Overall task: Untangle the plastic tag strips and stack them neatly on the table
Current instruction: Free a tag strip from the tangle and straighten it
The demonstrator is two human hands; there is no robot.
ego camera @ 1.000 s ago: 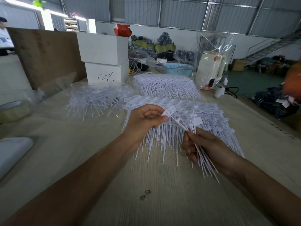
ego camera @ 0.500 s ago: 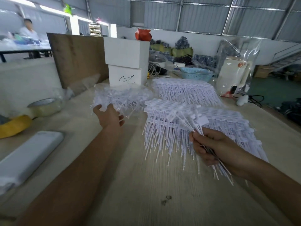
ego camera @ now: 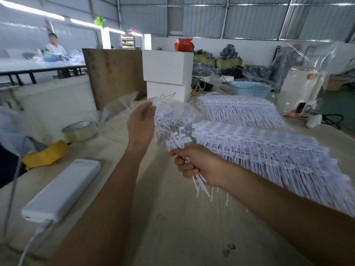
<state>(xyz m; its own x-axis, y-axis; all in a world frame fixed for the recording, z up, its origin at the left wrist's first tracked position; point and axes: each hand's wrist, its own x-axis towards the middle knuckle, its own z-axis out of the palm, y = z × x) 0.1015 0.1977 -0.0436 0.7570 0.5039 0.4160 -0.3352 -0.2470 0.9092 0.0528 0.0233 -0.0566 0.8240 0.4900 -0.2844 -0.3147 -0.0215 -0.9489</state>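
Note:
My right hand [ego camera: 199, 163] grips a small bundle of white plastic tag strips [ego camera: 177, 140], heads up and stems sticking out below the fist. My left hand [ego camera: 141, 124] is raised above the table and pinches the edge of a clear plastic bag [ego camera: 172, 108] that holds a tangled heap of tag strips. To the right lies a neat stack of tag strips [ego camera: 269, 148] on the wooden table [ego camera: 182, 223]. A second neat stack [ego camera: 238, 108] lies behind it.
A white power bank [ego camera: 63, 189] with a cable lies at the left front. Rolls of tape [ego camera: 80, 130] and a yellow roll [ego camera: 46, 153] sit further left. White boxes [ego camera: 167, 77], a brown board [ego camera: 113, 73], a blue basket [ego camera: 248, 89] and a bagged white appliance [ego camera: 299, 87] stand at the back.
My left hand let go of the bundle, reached left to the bagged heap and lifted the bag's edge. My right hand kept its bundle and shifted left toward the bag.

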